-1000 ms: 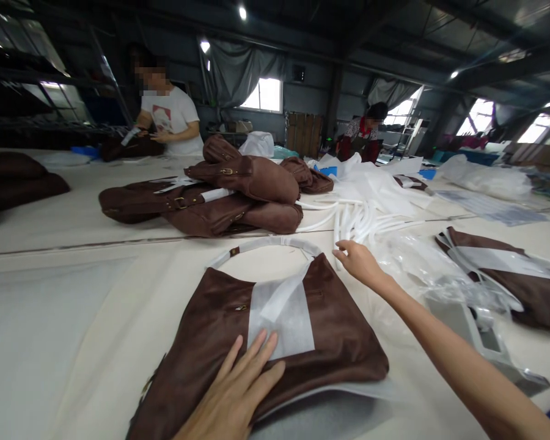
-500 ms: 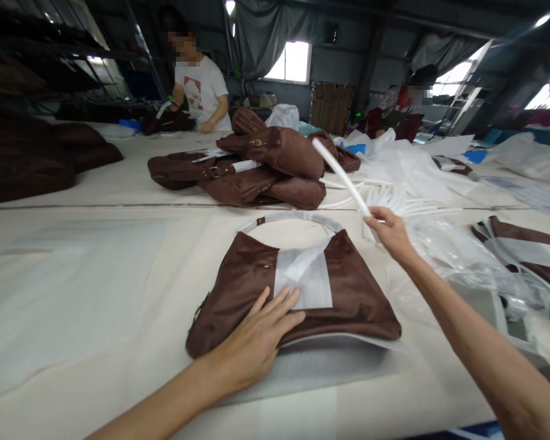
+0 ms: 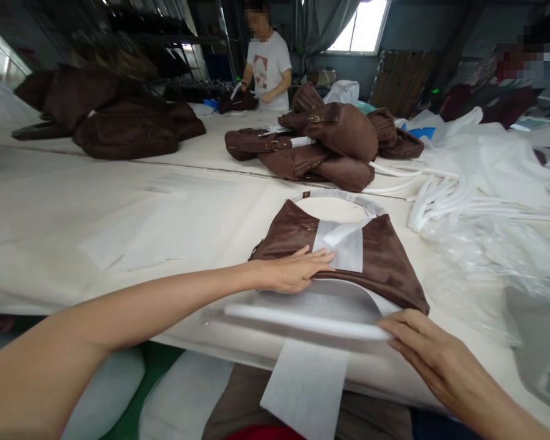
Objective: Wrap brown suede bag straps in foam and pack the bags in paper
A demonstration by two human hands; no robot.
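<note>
A brown leather handbag (image 3: 394, 263) lies flat on the table, its wrapped handle (image 3: 343, 195) arching away from me. A white paper strip (image 3: 355, 260) crosses the bag's middle. My left hand (image 3: 297, 269) rests on the bag's lower part with fingers stretched out, touching the strip's edge. In my right hand (image 3: 421, 339), pinched at one end, is a white foam tube (image 3: 302, 321), blurred by motion. It lies level along the bag's near edge, over white sheeting (image 3: 334, 296) there. A white paper flap (image 3: 307, 385) hangs over the table's front edge.
Brown bags are piled behind (image 3: 330, 146) and at the far left (image 3: 128, 122). A bundle of white foam tubes (image 3: 440, 195) and clear plastic (image 3: 476, 256) lie to the right. A grey bin (image 3: 531, 342) stands at the right. A person in a white shirt (image 3: 270, 67) works across the table.
My right hand has brought the foam tube from beyond the bag down to its near edge. My left hand stays on the bag. The view has swung left and down.
</note>
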